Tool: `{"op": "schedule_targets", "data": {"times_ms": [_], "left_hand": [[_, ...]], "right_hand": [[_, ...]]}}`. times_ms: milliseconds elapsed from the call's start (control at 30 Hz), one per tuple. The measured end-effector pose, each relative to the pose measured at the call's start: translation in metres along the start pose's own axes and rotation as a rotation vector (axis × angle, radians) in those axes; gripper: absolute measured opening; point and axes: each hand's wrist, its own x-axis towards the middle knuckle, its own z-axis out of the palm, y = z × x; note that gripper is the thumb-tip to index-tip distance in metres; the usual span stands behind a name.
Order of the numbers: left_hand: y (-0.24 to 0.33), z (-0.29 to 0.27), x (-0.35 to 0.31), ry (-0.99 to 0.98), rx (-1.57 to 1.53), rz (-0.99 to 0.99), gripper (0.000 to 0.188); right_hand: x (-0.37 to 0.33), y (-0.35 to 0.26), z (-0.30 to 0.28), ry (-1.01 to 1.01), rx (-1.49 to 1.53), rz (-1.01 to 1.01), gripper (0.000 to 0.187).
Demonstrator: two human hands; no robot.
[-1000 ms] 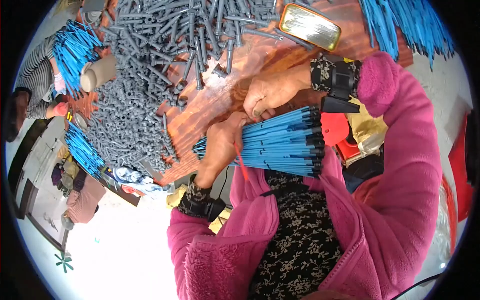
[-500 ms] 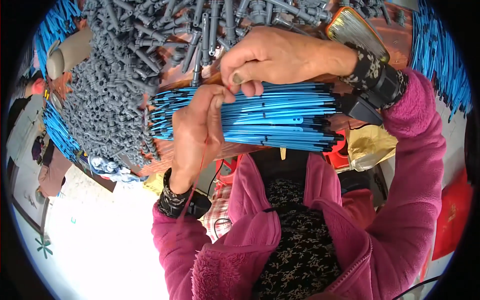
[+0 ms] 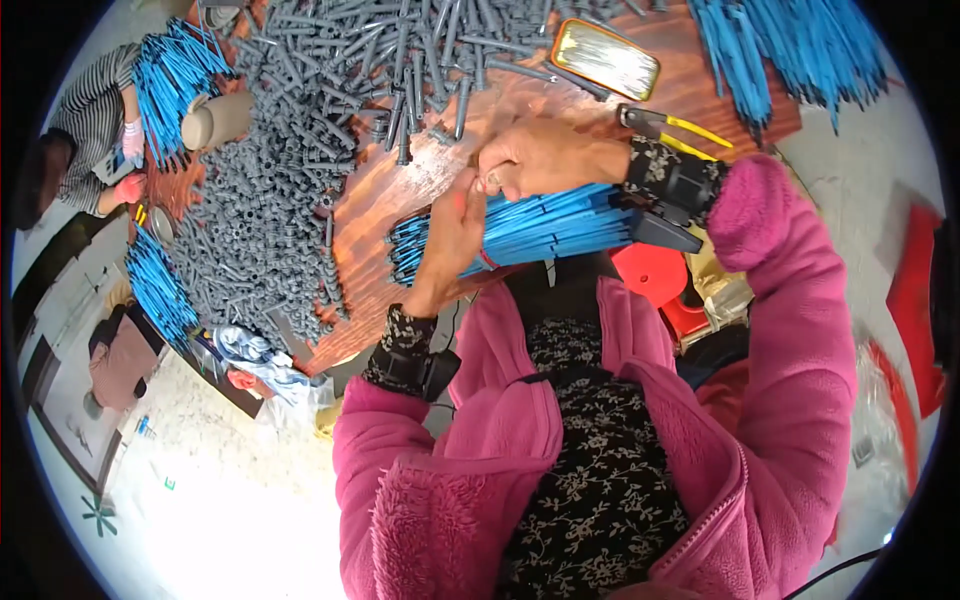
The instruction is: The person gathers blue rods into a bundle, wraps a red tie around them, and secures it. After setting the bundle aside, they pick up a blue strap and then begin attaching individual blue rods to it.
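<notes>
A bundle of thin blue tubes (image 3: 560, 230) with black ends lies along the near table edge. A red string (image 3: 487, 260) wraps around it and shows at its near side. My left hand (image 3: 452, 240) rests over the bundle's left part, thumb and fingers pinched together on the string. From the right, my right hand (image 3: 550, 160) reaches in with curled fingers, pinching at the same spot above the bundle. The fingertips of both hands meet there, and they hide most of the string between them.
Grey plastic fittings (image 3: 260, 210) are heaped across the table's left and back. An orange-rimmed tray (image 3: 605, 60), yellow-handled pliers (image 3: 690, 135) and more blue tubes (image 3: 820, 50) lie to the right. A beige flask (image 3: 215, 120) stands left; a person in a striped sleeve (image 3: 95, 95) sits beyond.
My view has shifted, showing more table. Both hands stay together over the bundle; the long red string end over my left wrist no longer shows, and red now shows around the tubes.
</notes>
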Motion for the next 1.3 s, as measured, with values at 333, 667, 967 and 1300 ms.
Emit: {"op": "schedule_targets", "data": {"times_ms": [333, 667, 967, 1300], "left_hand": [[0.126, -0.013, -0.196, -0.229, -0.121, 0.076, 0.024], [0.075, 0.005, -0.205, -0.172, -0.790, -0.416, 0.025], [0.118, 0.021, -0.225, -0.012, -0.692, -0.351, 0.027], [0.123, 0.024, -0.232, 0.065, -0.399, -0.228, 0.028]], "right_hand": [[-0.154, -0.153, 0.119, 0.276, 0.551, 0.191, 0.022], [-0.172, -0.170, 0.222, 0.688, -0.572, -0.082, 0.051], [-0.186, -0.175, 0.218, 0.522, -0.416, 0.070, 0.051], [-0.184, -0.160, 0.226, 0.700, -0.391, -0.025, 0.020]]}}
